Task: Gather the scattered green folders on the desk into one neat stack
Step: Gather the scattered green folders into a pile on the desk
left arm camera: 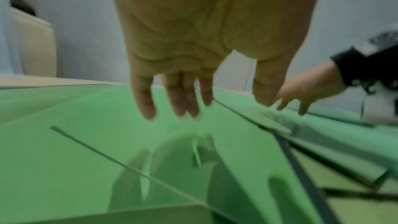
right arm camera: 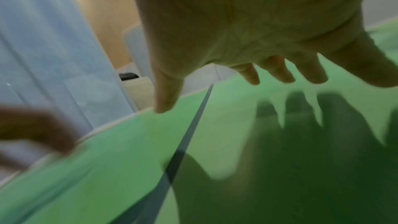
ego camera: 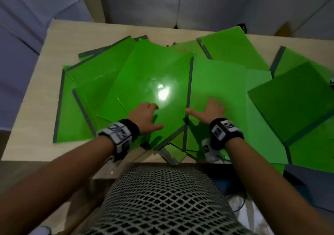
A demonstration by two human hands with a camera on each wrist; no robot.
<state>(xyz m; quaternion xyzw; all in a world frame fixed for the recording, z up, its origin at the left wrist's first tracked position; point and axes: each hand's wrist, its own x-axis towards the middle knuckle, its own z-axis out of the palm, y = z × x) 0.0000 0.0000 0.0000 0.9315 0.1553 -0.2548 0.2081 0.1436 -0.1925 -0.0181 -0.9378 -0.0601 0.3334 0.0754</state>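
Observation:
Several green folders with grey spines lie fanned and overlapping across the desk [ego camera: 32, 108]. A glossy middle folder [ego camera: 150, 82] lies on top, and another folder [ego camera: 216, 90] lies just to its right. My left hand [ego camera: 144, 116] hovers palm down over the middle folder's near end, fingers spread and holding nothing. My right hand [ego camera: 209, 110] hovers over the right folder, thumb out toward its grey spine [ego camera: 188, 93]. In the wrist views the left hand [left arm camera: 189, 105] and the right hand [right arm camera: 247, 83] both hang slightly above the green sheets with shadows beneath them.
A darker green folder [ego camera: 296, 99] overhangs the desk's right side. More folders [ego camera: 101, 63] reach the far left, and one [ego camera: 233, 48] lies at the back. Bare wood shows at the left and far edges. A pale sofa [ego camera: 180, 3] stands behind the desk.

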